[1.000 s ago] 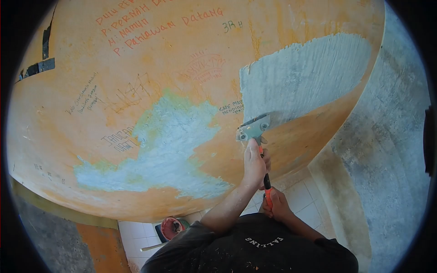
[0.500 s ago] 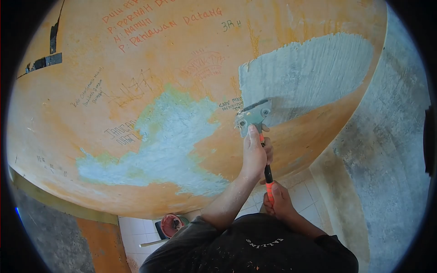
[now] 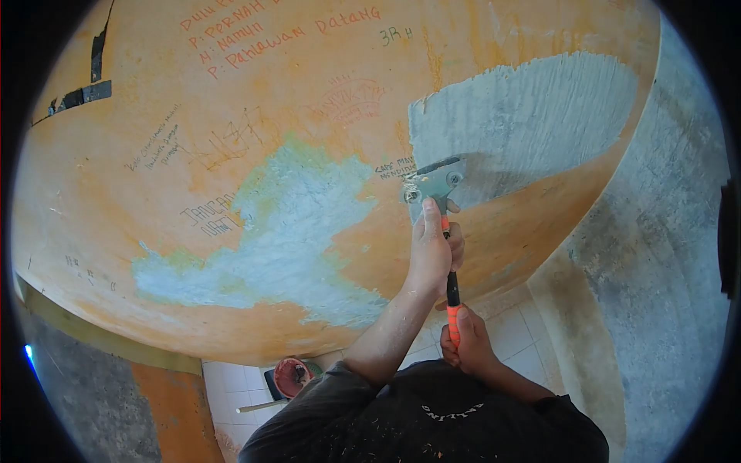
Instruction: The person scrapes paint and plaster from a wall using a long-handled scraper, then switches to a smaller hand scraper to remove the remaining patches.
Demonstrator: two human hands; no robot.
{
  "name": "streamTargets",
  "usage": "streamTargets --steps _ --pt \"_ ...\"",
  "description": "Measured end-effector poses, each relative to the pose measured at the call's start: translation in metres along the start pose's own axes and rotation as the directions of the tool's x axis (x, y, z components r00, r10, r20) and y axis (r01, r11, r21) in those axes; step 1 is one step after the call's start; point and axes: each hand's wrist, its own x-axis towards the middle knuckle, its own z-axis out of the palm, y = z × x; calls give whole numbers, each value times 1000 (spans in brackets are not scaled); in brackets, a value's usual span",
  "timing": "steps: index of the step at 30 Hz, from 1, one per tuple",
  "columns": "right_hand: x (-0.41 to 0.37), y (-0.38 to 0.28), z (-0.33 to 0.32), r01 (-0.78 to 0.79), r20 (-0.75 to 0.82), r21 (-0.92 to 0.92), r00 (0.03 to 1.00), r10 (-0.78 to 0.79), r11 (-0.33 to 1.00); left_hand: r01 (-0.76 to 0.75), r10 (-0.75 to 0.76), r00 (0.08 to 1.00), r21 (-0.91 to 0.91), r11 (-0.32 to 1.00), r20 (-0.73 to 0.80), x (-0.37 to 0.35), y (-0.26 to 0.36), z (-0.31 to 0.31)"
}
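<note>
At the far left, black strips (image 3: 94,91) meet at a corner on the orange wall (image 3: 154,193), which bulges outward. Red and dark handwriting (image 3: 305,38) runs across its upper part. Next to the right comes a ragged, pale blue patch (image 3: 285,231) with greenish edges, and below it, on the white tiles (image 3: 231,380), stands a reddish bucket (image 3: 287,373) beside a pale stick (image 3: 258,407).

In the middle, the scraper (image 3: 438,184) is up against the wall, its head at the lower left corner of a bigger pale patch (image 3: 525,116); from here I can't tell whether the edge touches. Light shavings cling to the head's left end. The left hand (image 3: 434,247) is wrapped around the scraper's neck, thumb laid up along it just under the head. Lower and a little to the right, the right hand (image 3: 469,339) is curled into a fist around the orange end of the handle, in front of the black shirt (image 3: 432,432). Farthest right is a grey, blotchy surface (image 3: 664,255).
</note>
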Motion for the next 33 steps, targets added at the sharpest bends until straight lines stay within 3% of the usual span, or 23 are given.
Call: streamTargets --steps 14,23,25,29,33 --pt "4 -9 -7 9 0 37 1000 -9 999 -39 39 999 28 999 -7 5 4 8" --pt "12 -36 -5 94 -33 -18 995 -94 995 -107 103 992 61 992 68 13 32 26" --pt "14 -46 -2 116 12 48 993 -117 992 -126 122 987 33 991 109 16 43 34" --pt "22 -70 -7 182 38 -38 983 -180 983 -179 173 975 32 983 137 24 62 47" --pt "22 -70 -15 165 58 5 985 -165 986 -185 177 971 33 982 160 24 59 47"
